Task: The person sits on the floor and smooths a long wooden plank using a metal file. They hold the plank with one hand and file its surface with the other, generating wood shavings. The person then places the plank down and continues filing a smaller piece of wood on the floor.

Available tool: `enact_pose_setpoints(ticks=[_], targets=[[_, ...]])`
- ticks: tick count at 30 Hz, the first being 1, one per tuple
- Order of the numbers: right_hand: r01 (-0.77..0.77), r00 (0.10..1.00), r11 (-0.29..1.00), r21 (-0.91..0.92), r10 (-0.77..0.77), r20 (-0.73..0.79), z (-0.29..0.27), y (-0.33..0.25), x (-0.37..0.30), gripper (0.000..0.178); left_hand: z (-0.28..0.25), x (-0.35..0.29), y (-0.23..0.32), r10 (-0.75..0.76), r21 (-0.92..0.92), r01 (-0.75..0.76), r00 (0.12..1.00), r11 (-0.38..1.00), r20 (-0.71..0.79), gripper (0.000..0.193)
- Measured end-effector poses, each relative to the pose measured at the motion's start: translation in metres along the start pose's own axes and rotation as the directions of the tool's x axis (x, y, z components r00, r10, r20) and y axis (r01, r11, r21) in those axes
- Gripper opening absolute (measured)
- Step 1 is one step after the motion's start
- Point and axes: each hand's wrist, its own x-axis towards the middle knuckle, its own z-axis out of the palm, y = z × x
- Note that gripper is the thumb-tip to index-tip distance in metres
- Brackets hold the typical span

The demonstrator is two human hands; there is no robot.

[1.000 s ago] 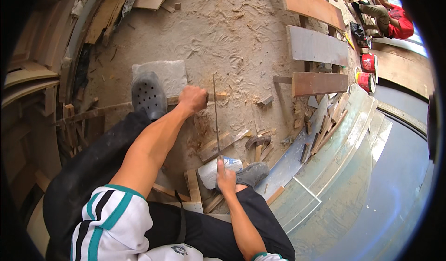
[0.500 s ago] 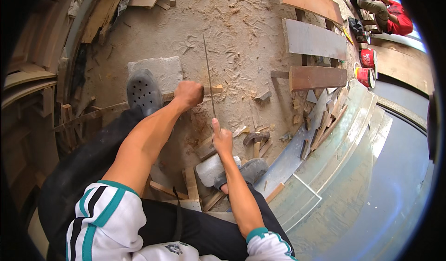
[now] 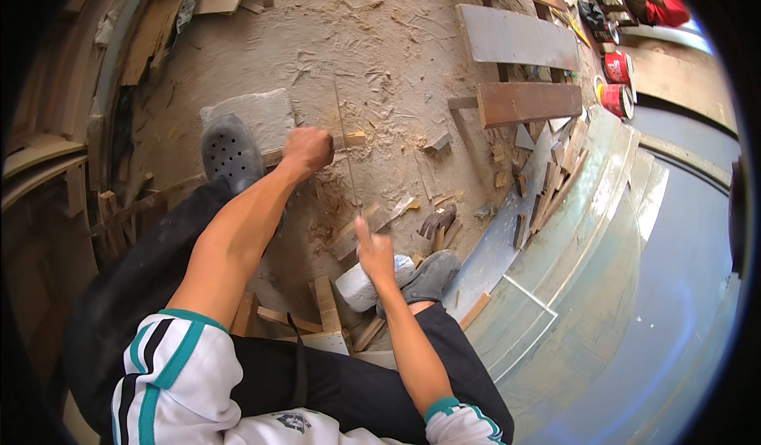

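My left hand (image 3: 309, 150) is a closed fist on a narrow strip of wood (image 3: 349, 141), whose end juts out to the right of it. The strip's other part shows between the fist and my grey clog (image 3: 230, 150). My right hand (image 3: 376, 256) is wrapped round the handle of a handsaw, the thumb stretched forward along it. Seen edge-on, the thin saw blade (image 3: 346, 145) runs away from me and crosses the strip just right of my fist. The handle itself is mostly hidden in my hand, and the blade is slightly blurred.
A pale block (image 3: 258, 112) lies by my left clog, and a white block (image 3: 357, 288) beside my right clog (image 3: 434, 277). Wood offcuts (image 3: 559, 177) are scattered around. Slatted boards (image 3: 529, 105) and red cans (image 3: 617, 100) stand at the right. Another person (image 3: 664, 0) sits far right.
My right hand has drawn the saw back toward me a little. My left fist stays on the strip. The whole view has shifted slightly, moving the surroundings up and left.
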Motion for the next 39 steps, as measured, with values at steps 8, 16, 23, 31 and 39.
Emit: enact_pose_setpoints(ticks=[8,16,23,31,39], targets=[[-0.151,0.987,0.988,0.031,0.149,0.056,-0.027,0.004,-0.037,0.077,-0.008,-0.001,0.008,-0.025,0.052,0.024,0.999,0.998,0.025,0.022],[-0.186,0.983,0.945,0.269,0.178,0.053,-0.045,-0.059,-0.029,0.074,-0.017,-0.005,0.012,0.036,0.074,-0.038,0.999,0.997,0.030,0.038],[-0.204,0.961,0.929,0.307,0.250,-0.119,-0.104,-0.024,-0.045,0.075,-0.028,-0.013,0.018,0.058,-0.193,-0.054,0.998,0.980,0.018,0.063],[-0.111,0.989,0.967,0.227,0.130,-0.071,-0.057,-0.019,-0.029,0.073,-0.007,-0.005,-0.003,0.076,-0.256,-0.136,0.970,0.957,-0.233,0.047],[-0.069,0.993,0.980,0.188,0.086,-0.084,-0.020,-0.033,-0.019,0.071,-0.011,-0.018,-0.004,0.285,0.009,-0.286,0.952,0.958,-0.109,0.035]])
